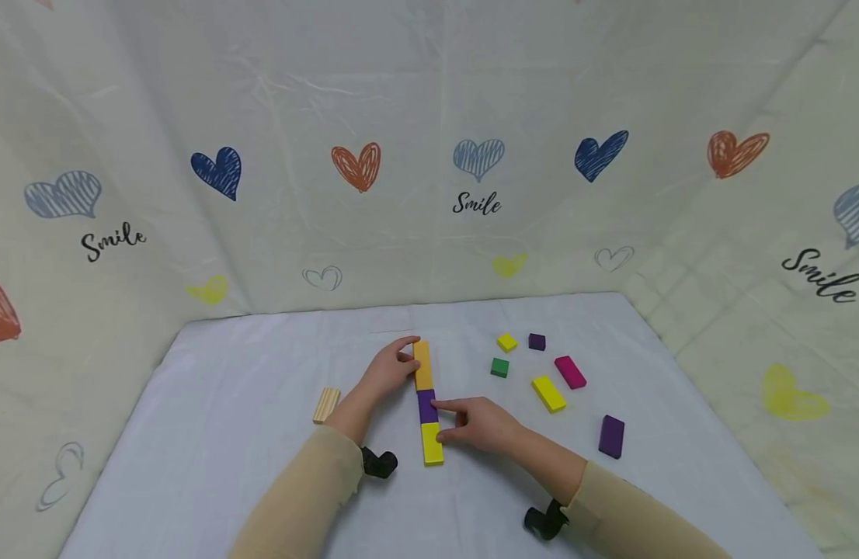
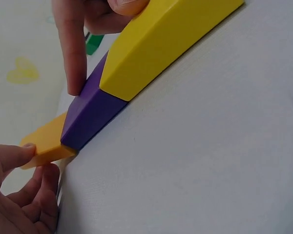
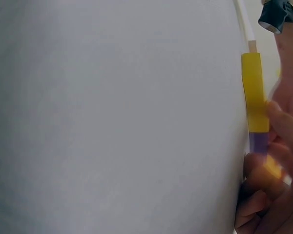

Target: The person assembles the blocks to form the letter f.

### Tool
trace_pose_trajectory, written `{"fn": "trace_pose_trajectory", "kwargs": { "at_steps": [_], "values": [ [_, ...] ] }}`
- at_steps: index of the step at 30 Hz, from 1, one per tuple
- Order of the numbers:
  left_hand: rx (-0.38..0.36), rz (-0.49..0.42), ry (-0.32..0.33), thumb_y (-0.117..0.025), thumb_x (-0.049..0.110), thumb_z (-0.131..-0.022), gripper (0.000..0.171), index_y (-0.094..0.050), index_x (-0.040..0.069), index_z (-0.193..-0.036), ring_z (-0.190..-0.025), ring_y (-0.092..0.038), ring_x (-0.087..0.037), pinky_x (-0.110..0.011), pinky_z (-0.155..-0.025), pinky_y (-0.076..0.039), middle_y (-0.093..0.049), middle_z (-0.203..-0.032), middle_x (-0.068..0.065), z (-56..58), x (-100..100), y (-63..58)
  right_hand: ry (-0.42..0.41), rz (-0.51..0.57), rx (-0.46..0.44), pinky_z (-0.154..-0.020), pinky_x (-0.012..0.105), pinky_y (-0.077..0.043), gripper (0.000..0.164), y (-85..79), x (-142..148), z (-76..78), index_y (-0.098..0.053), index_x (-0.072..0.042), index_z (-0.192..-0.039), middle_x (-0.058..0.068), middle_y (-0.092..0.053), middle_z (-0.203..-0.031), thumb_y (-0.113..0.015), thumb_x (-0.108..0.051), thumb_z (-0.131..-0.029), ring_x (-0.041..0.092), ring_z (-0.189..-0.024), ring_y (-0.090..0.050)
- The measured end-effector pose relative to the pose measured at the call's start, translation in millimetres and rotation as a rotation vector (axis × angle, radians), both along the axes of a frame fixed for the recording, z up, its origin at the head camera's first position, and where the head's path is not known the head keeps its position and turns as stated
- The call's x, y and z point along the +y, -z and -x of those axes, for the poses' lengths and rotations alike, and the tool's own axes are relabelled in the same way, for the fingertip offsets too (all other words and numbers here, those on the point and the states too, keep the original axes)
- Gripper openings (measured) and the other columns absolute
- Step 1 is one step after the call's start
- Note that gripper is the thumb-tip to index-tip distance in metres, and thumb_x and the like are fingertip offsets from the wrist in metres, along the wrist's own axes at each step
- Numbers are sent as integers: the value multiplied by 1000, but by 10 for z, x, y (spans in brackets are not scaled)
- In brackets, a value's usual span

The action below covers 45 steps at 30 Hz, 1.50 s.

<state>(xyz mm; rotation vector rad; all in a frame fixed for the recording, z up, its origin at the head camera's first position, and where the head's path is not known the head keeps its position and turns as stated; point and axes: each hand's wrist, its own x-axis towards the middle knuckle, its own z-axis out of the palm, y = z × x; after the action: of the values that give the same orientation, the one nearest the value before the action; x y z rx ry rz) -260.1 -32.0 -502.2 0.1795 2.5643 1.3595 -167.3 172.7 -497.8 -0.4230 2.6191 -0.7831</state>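
As the left hand point(image 1: 387, 371) pinches the orange block point(image 1: 424, 376) at twelve o'clock, right hand point(image 1: 484, 425) unclenched, touching the central purple block point(image 1: 426, 407), yellow block point(image 1: 432, 453) at six o'clock

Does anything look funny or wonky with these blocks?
Nothing really stands out. In the head view, the orange block, purple block and yellow block make a nearly straight row. The loose blocks lie scattered about, but none looks broken.

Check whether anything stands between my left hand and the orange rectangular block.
Nothing visible does: your left hand touches the orange rectangular block directly. The purple rectangular block adjoins the orange one's near end, not in between.
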Motion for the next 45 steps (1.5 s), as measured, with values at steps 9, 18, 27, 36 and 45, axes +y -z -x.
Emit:
{"fn": "trace_pose_trajectory", "kwargs": {
  "at_steps": [9,18,27,36,45],
  "values": [
    [-7,10,15,-65,22,-97,48,-53,25,-143,-93,-62,-22,-42,-88,-52,-66,-112,-10,12,32,-3,2,-3,8,-57,23,-37,62,-20,-1,0,-58,-33,-140,-4,-54,-70,-78,-45,-82,12,-65,-48],
    [-44,37,91,-67,22,-96,51,-52,22,-145,-89,-63,-19,-40,-88,-52,-66,-111,-10,69,-26,-4,0,-5,-1,-57,22,-38,62,-28,-19,-15,-58,-33,-140,-4,-54,-71,-78,-45,-82,12,-67,-49],
    [-50,130,129,-70,24,-93,49,-57,22,-141,-93,-55,-24,-39,-84,-48,-60,-111,-11,127,-64,-38,4,-18,-12,-57,23,-36,62,-66,-35,-43,-59,-33,-140,-4,-54,-71,-78,-44,-82,12,-66,-48],
    [-70,198,153,-72,26,-91,48,-60,23,-138,-105,-54,-27,-46,-95,-47,-60,-123,-12,83,-70,-78,4,-37,-28,-57,24,-37,63,-81,-29,-108,-59,-34,-139,-4,-55,-70,-79,-46,-81,12,-65,-48],
    [-73,232,182,-74,29,-89,50,-61,24,-137,-106,-55,-27,-45,-95,-48,-60,-121,-12,35,-100,-33,3,-58,-37,-59,25,-40,63,-54,-33,-202,-59,-36,-139,-5,-55,-72,-79,-48,-80,12,-67,-48]
  ]
}}
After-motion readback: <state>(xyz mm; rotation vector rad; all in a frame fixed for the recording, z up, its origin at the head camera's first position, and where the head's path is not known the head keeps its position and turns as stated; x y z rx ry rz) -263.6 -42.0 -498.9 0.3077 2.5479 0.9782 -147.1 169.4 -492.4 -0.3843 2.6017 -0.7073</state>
